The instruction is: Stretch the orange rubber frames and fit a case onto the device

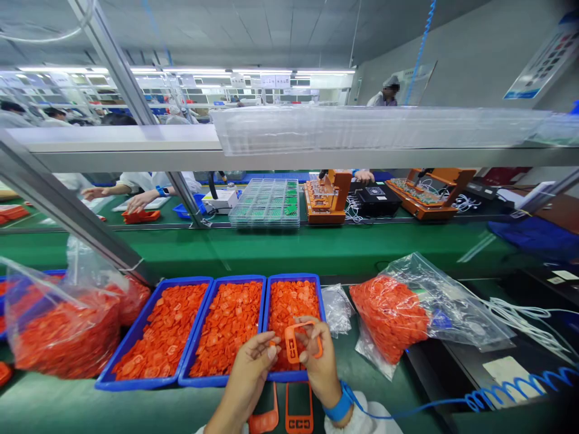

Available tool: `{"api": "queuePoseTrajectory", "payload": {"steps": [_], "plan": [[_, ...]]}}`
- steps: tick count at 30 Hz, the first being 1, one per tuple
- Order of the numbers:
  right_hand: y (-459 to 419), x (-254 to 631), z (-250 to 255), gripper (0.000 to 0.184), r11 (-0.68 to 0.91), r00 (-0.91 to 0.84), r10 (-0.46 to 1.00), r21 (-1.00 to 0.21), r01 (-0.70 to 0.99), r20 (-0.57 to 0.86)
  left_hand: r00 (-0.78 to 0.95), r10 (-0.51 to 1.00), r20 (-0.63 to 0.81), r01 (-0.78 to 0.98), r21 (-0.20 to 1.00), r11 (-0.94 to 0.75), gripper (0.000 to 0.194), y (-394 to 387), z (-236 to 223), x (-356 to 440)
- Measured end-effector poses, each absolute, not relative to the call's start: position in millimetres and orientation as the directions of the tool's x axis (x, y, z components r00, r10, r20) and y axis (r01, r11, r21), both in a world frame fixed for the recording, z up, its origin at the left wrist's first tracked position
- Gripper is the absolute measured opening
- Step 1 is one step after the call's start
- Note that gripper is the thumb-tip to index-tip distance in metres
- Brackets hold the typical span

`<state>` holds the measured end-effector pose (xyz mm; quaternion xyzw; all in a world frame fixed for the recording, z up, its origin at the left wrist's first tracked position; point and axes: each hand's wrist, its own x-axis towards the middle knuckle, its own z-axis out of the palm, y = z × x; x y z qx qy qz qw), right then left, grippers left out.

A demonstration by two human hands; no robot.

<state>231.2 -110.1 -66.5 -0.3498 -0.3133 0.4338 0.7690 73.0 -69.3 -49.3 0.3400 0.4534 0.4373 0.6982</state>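
Note:
My right hand point(322, 361) grips an orange plastic housing frame point(293, 346), with a large window and small cut-outs, held up over the right-hand blue tray. To its left, my left hand point(253, 364) has its fingers pinched on a small orange plastic piece point(272, 343), mostly hidden by the fingertips. Below my hands, two more orange housings point(299, 416) point(266, 417) lie on the green table, the left one partly covered by my left wrist. A blue wrist strap point(339, 405) with a coiled cord circles my right wrist.
Blue trays point(181, 381) full of small orange pieces stand side by side. Bags of orange parts flank them, left point(67, 337) and right point(389, 313). A metal shelf point(289, 160) crosses above. Beyond the green belt point(271, 247) are orange fixtures point(328, 199) and a co-worker's hands point(145, 202).

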Motion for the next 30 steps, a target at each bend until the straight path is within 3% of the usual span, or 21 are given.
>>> {"api": "queuePoseTrajectory", "payload": {"steps": [4,9,13,16,19,25,27,30], "plan": [[-112.6,229.1,-67.9,0.056,0.406,0.479,0.857,-0.821,-0.401,0.190,0.187,0.907,-0.376,-0.346,0.839,0.419,0.058,-77.3,-49.2,85.7],[-118.0,228.4,-81.1,0.059,0.408,0.466,0.855,-0.851,-0.330,0.229,0.160,0.974,-0.162,-0.144,0.972,0.185,0.054,-80.8,-48.9,97.0],[-121.1,231.1,-88.7,0.056,0.414,0.452,0.854,-0.863,-0.291,0.257,0.222,0.973,-0.072,-0.031,0.996,0.081,0.051,-79.8,-47.7,101.4],[-122.0,231.2,-87.6,0.055,0.404,0.450,0.859,-0.861,-0.309,0.242,0.263,0.956,-0.128,-0.081,0.985,0.154,0.054,-78.1,-43.8,102.3],[-122.2,228.4,-87.6,0.053,0.425,0.448,0.857,-0.842,-0.333,0.255,0.464,0.869,-0.172,-0.109,0.962,0.249,0.054,-76.1,-40.3,101.4],[-122.0,223.6,-88.7,0.054,0.450,0.448,0.846,-0.837,-0.311,0.288,0.566,0.814,-0.126,-0.049,0.981,0.186,0.053,-68.1,-39.4,94.6],[-120.3,224.4,-84.7,0.056,0.457,0.487,0.832,-0.824,-0.335,0.264,0.605,0.790,-0.093,0.024,0.995,0.099,0.052,-63.1,-37.0,91.1],[-115.2,227.4,-77.9,0.058,0.467,0.568,0.802,-0.787,-0.403,0.185,0.599,0.800,0.034,0.223,0.953,-0.207,0.046,-55.7,-32.9,88.3]]}}
